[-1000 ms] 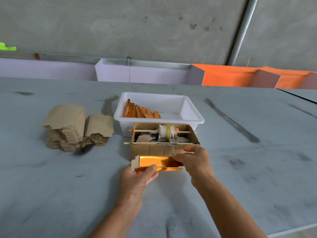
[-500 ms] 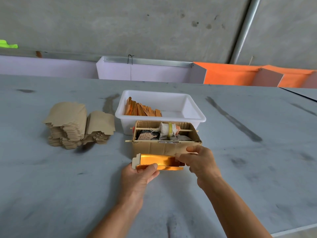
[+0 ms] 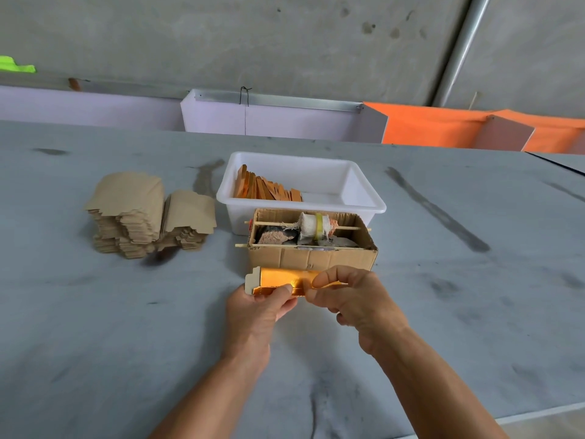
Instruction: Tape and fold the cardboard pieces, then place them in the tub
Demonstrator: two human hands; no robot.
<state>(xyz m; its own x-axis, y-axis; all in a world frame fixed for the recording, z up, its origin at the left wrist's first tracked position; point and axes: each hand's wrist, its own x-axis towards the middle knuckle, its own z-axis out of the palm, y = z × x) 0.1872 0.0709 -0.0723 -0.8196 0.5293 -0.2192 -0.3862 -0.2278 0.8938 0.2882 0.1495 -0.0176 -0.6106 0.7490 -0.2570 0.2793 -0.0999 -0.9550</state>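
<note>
Surface (image 3: 95,327) first, grey and scuffed, carrying everything. Beyond my hands sits the white tub (image 3: 364,198), folded gold pieces (image 3: 266,190) leaning at its left end; a careless toss could knock that row flat. To the left, the stack of flat card (image 3: 145,217) leans and might slide. Just in front of the tub stands the cardboard box (image 3: 310,258) with its tape roll (image 3: 313,224) on a stick. Close against the box I hold the gold piece (image 3: 278,280): my left hand (image 3: 259,312) pinches its near edge, my right hand (image 3: 354,299) curls round its right end. Pressing too hard may crease the foil crookedly, or the fold springs open if the tape grips poorly.
</note>
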